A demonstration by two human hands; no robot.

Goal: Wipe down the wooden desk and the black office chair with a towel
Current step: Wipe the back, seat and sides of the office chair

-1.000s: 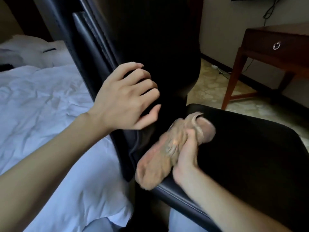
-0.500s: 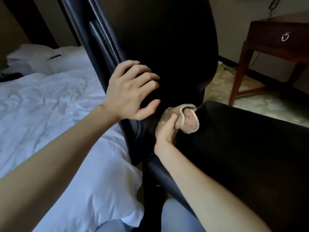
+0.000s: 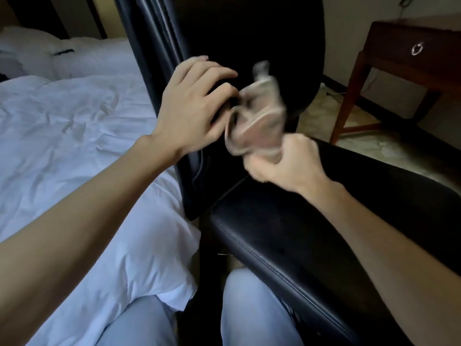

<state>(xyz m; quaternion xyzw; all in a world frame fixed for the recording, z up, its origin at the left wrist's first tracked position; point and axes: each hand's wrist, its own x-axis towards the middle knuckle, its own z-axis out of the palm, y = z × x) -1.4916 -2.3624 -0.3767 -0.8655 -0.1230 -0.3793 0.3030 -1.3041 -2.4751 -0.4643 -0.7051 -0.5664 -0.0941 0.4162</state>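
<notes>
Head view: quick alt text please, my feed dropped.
The right hand grips a crumpled, motion-blurred towel in front of the black chair's backrest, above the seat. The left hand rests on the backrest's edge. A white bed lies left, a wooden desk far right.

Ahead of the right grip [image 3: 284, 163] the black chair back [image 3: 249, 33] blocks the way; the left grip [image 3: 192, 106] crowds it from the left, and the seat [image 3: 262, 233] lies just below. To its right, open floor [image 3: 389, 156] reaches the wooden surface [image 3: 404, 41]. The bed [image 3: 74, 146] lies beyond the left grip.
</notes>
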